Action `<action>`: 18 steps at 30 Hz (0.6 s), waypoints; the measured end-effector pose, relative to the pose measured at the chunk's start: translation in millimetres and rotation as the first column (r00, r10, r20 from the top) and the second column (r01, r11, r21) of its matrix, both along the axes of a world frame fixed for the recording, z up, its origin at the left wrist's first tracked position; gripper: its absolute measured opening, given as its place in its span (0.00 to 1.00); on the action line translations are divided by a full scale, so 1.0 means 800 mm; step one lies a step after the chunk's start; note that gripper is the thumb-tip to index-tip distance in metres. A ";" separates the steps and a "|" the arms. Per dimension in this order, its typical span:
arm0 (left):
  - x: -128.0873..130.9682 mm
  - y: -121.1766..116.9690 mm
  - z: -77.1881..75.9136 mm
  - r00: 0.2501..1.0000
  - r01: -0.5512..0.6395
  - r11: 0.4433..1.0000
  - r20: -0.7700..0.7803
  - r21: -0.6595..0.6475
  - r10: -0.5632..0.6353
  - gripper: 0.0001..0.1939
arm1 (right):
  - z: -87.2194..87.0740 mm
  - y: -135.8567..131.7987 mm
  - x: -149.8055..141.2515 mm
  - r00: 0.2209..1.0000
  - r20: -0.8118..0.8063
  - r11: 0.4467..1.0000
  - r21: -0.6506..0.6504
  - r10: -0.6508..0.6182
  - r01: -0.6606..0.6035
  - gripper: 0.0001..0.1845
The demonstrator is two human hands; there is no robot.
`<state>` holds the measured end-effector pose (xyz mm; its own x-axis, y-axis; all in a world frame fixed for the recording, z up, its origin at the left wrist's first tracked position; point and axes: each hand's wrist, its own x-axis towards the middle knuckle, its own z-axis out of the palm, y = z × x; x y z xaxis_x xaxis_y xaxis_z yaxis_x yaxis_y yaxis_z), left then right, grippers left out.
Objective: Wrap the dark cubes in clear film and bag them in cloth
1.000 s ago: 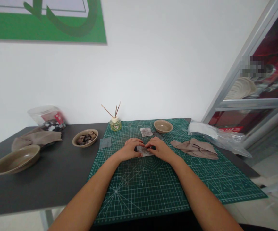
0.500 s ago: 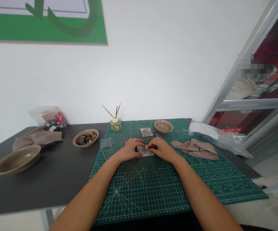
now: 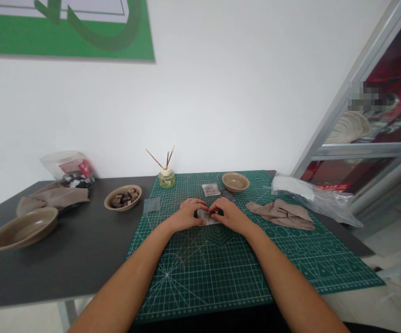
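The left hand (image 3: pixel 187 215), thumb and fingers apart, and right hand (image 3: pixel 233 216), fingertips nearly pinched, meet at a mottled square (image 3: pixel 207 218) on the mat (image 3: pixel 221 282); any grip is unclear. Handling seems unfinished; another square (image 3: pixel 211 189) lies beyond.

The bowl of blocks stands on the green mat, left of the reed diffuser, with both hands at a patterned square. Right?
No, the head view shows the bowl of blocks on the dark tabletop, not the green mat. It is left of the reed diffuser, and the left hand and right hand are at a patterned square.
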<state>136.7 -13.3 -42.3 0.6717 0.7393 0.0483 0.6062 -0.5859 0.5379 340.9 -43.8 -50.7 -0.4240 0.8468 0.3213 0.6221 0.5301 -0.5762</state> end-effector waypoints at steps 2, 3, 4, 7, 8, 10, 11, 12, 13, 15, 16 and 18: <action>0.000 0.000 0.000 1.000 -0.002 1.000 -0.002 0.000 0.002 0.20 | 0.000 0.000 0.001 1.000 0.017 1.000 0.012 0.003 -0.003 0.07; -0.001 0.000 0.000 1.000 -0.002 1.000 -0.004 0.001 0.002 0.20 | 0.000 0.001 0.002 1.000 0.025 1.000 0.013 -0.005 0.004 0.07; -0.001 0.000 0.000 1.000 -0.001 1.000 -0.006 0.001 0.001 0.20 | 0.001 0.001 0.004 0.999 0.032 1.000 0.011 -0.016 0.016 0.06; -0.002 0.001 -0.001 1.000 0.002 1.000 -0.007 0.002 -0.002 0.20 | 0.001 0.001 0.007 0.998 0.041 0.999 -0.002 -0.043 0.043 0.06; -0.002 0.001 -0.001 1.000 0.004 1.000 -0.006 0.002 -0.004 0.20 | 0.002 0.000 0.006 0.998 0.036 0.999 -0.006 -0.042 0.042 0.06; -0.002 0.002 -0.002 1.000 0.007 1.000 -0.003 0.004 -0.007 0.20 | 0.002 0.000 0.004 0.999 0.025 1.000 -0.009 -0.030 0.030 0.07; -0.002 0.002 -0.003 1.000 0.008 1.000 -0.002 0.004 -0.008 0.20 | 0.003 0.000 0.003 0.999 0.023 1.000 -0.010 -0.024 0.024 0.07; -0.002 0.002 -0.003 1.000 0.008 1.000 -0.001 0.003 -0.008 0.20 | 0.003 0.000 0.003 0.999 0.023 1.000 -0.011 -0.023 0.023 0.07; -0.002 0.002 -0.003 1.000 0.007 1.000 0.001 0.003 -0.007 0.20 | 0.003 -0.001 0.003 0.999 0.025 1.000 -0.013 -0.026 0.026 0.07; -0.002 0.002 -0.003 1.000 0.005 1.000 0.002 0.005 -0.005 0.20 | 0.003 0.000 0.005 0.999 0.030 0.999 -0.018 -0.037 0.038 0.07; -0.002 0.002 -0.003 1.000 0.005 1.000 0.003 0.009 -0.005 0.20 | 0.002 0.000 0.006 0.999 0.031 0.999 -0.020 -0.042 0.043 0.07; -0.002 0.002 -0.003 1.000 0.007 1.000 0.004 0.017 -0.007 0.20 | 0.001 0.000 0.006 0.999 0.024 0.999 -0.022 -0.048 0.048 0.07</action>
<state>134.8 -11.9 -45.1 0.6767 0.7336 0.0632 0.5999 -0.5991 0.5303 345.4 -43.8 -50.0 -0.3900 0.8731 0.2926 0.6599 0.4866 -0.5725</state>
